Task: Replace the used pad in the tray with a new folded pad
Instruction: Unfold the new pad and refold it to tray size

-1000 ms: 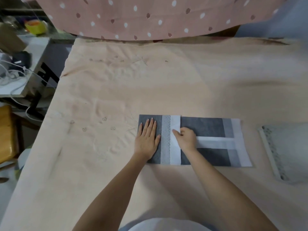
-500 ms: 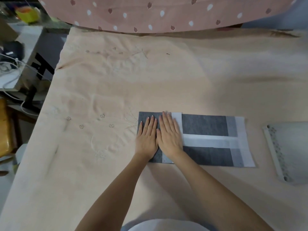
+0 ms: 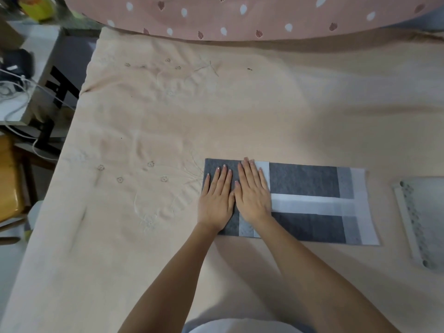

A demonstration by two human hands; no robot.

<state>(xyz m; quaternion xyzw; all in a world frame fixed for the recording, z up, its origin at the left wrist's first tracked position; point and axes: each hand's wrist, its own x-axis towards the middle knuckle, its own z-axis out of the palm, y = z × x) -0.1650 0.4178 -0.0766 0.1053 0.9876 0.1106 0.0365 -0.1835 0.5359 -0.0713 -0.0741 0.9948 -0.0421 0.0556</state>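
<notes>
Currently, both flat, straight-fingered hands, left hand (image 3: 216, 200) and right hand (image 3: 253, 195), press side by side on the folded grey pad (image 3: 305, 181), gripping nothing, at 3 o'clock on the peach sheet (image 3: 216, 104).

peach embroidered bedsheet (image 3: 168, 116), spotted pink quilt (image 3: 240, 15), white cables (image 3: 16, 102)

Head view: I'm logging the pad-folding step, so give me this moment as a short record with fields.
surface: peach sheet
pad: grey and white folded pad lying flat on the sheet
left hand: left hand flat, fingers straight, pressing the pad's left end
right hand: right hand flat beside it, pressing the fold
hands: side by side, touching
to the right: pale lace-edged item, apart from the pad, partly out of frame
tray: not visible
</notes>
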